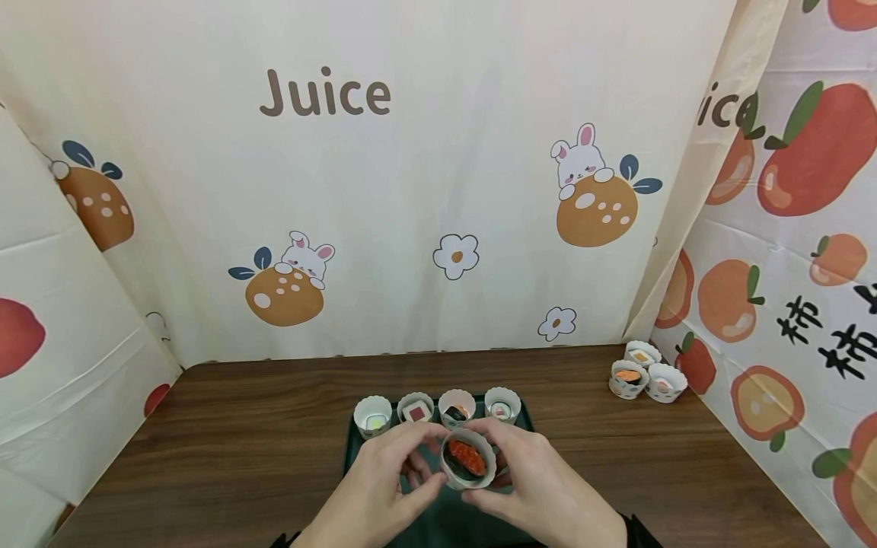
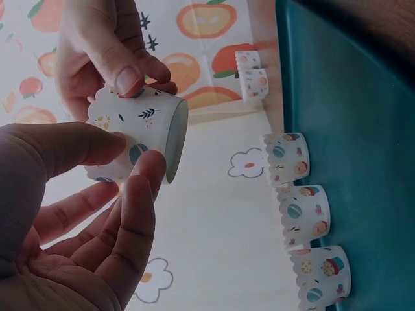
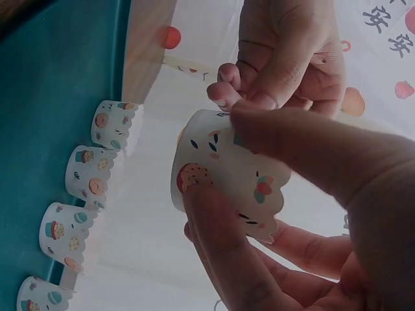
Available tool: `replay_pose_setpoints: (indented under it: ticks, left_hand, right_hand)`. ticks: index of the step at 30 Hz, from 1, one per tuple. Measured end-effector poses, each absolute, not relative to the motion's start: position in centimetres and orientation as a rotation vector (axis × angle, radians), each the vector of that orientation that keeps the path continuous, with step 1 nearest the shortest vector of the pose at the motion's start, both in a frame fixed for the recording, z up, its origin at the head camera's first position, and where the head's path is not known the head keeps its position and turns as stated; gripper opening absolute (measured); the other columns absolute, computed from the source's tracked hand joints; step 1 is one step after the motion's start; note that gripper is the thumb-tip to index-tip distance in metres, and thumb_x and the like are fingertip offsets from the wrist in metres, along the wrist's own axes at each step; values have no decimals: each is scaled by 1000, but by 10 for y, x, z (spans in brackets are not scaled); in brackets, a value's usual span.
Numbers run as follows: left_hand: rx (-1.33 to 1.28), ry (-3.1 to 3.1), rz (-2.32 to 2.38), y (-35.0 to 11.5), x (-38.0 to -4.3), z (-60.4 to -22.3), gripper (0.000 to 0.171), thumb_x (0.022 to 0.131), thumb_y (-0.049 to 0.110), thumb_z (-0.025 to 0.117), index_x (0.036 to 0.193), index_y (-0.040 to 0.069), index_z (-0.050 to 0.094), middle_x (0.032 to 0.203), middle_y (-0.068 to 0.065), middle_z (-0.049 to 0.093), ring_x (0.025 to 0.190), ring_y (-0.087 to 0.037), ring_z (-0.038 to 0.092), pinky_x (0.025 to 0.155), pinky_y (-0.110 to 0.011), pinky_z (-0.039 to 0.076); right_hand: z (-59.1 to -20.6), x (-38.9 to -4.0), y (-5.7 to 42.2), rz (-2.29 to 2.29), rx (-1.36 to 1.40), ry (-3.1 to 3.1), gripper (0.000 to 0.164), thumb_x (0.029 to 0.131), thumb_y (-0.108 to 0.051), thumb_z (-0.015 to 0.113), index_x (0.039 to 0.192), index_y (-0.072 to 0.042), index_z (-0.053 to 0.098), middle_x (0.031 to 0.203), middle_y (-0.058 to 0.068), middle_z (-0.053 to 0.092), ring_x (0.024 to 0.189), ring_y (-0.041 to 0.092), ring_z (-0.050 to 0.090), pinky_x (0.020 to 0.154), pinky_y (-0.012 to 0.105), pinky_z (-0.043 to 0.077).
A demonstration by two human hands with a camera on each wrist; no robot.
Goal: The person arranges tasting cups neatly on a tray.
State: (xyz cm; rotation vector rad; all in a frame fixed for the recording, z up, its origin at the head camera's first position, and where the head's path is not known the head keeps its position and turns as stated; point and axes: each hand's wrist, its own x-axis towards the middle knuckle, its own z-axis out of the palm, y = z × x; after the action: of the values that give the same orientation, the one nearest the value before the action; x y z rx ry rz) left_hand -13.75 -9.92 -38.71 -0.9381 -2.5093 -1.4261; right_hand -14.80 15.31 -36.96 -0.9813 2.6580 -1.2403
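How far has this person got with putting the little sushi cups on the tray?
Four cups already stand in a row along the far edge of the green tray. A fifth cup, holding a red-topped sushi piece, is in both hands, the left hand and right hand pinching its sides just above the tray. Three more filled cups wait on the table at the right, so it looks roughly half done.

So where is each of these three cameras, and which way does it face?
Head: worn high, looking forward and down at the tray and held paper cup; both hands show.
Left wrist: beside the left hand, sideways along the tray; the right hand's fingers show too.
Right wrist: beside the right hand, the opposite way.
All share the cup, in both hands' grip.
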Motion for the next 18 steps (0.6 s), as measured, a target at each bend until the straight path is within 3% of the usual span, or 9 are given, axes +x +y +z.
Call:
replay_pose_setpoints:
  ticks: [6, 13, 18]
  left_hand:
    - [-912, -2496, -1411, -100, -137, -387, 34, 97, 7, 77, 129, 14, 69, 104, 2, 71, 79, 6, 62, 69, -21, 60]
    - [-946, -2460, -1376, -99, -137, -386, 41, 94, 0, 77, 132, 12, 70, 112, 0, 73, 83, 5, 64, 72, -20, 61]
    - [-930, -2521, -1372, -100, -136, -385, 49, 93, 4, 80, 140, 13, 67, 120, -2, 73, 89, 3, 64, 76, -20, 61]
  right_hand:
    - [-369, -151, 154, -1254, -999, 2628, 62, 91, -21, 88, 146, -15, 59, 131, 3, 73, 100, 4, 72, 79, 21, 62]
    - [-367, -152, 154, -1265, -971, 2636, 63, 91, -17, 88, 147, -9, 60, 126, 6, 74, 91, -1, 70, 79, 23, 63]
    - [-368, -152, 155, -1274, -989, 2657, 56, 92, -16, 86, 143, -10, 63, 123, 4, 75, 90, -2, 69, 79, 27, 64]
